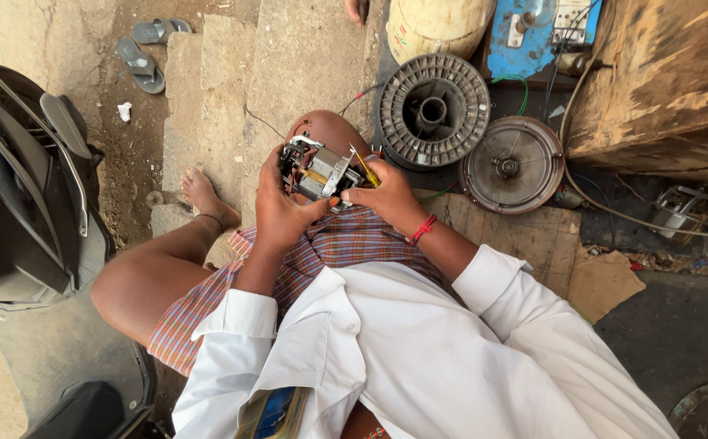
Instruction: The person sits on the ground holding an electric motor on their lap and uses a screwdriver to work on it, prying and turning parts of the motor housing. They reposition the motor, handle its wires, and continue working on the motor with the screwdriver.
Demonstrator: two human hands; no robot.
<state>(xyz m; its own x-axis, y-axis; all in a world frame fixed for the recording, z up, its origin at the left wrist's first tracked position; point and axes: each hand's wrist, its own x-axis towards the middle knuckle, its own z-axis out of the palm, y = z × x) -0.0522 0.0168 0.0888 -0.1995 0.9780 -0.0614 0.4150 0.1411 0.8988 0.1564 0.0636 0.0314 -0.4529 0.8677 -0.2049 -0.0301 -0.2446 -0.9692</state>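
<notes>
Hands meet over the person's lap, both closed around a small grey metal electric motor with copper windings (315, 172) that sits above the raised knee and the checked orange cloth (346, 244) covering the thighs. The left hand (279, 213) cups the motor from below and from its left side, its fingers (271, 167) curled up along the casing and the thumb pressed against the near edge. The right hand (389, 197) grips the motor's right side, its fingers pressed together around a yellow-handled screwdriver (366, 169) whose shaft slants up past the motor's top corner; a red thread band (421, 231) circles that wrist. White shirt sleeves (500, 284) cover both forearms. On the ground just beyond the knee lies a round grey plastic ribbed spool (433, 110), and touching it to the right a round dusty metal disc with a central hub (513, 164). A blue metal box with switches (542, 34) stands behind them, beside a cream-coloured cylinder (437, 24). A pair of grey sandals (146, 50) rests on the dirt to the far left, well apart from the hands.
</notes>
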